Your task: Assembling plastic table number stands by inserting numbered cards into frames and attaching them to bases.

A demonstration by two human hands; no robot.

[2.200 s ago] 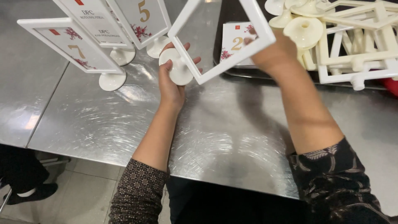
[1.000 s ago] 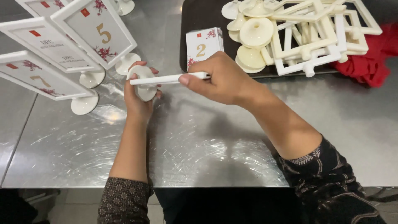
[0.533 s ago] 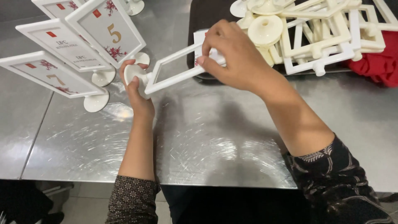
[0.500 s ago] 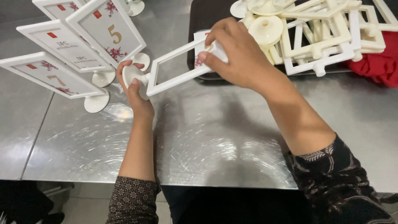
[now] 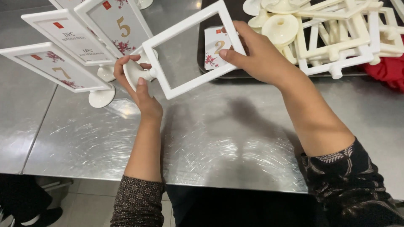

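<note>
Two hands at work above a brushed steel table (image 5: 219,138). Left hand (image 5: 136,82): fingers wrapped round a round white base (image 5: 134,72), at 9 o'clock of the empty white frame (image 5: 191,49); the base meets the stub on the frame's short left edge. Right hand (image 5: 259,54): clamped on the frame's opposite edge at 3 o'clock, thumb on the front face, fingers behind. Frame held in the air, tilted, its opening showing the table through it.

Three finished table number stands (image 5: 86,42), white frames on round feet, each holding a card with a gold numeral and red blossom print, standing at 10 o'clock of the left hand, close together.

One loose number card (image 5: 214,52) lying on a dark tray (image 5: 203,33) at 12 o'clock, partly hidden behind the frame.

One heap of spare white frames and bases (image 5: 320,29) on the same tray at 1 o'clock of the right hand.

One red cloth (image 5: 389,69) at the far right edge, at 3 o'clock.

Both forearms in dark patterned sleeves (image 5: 139,201).
</note>
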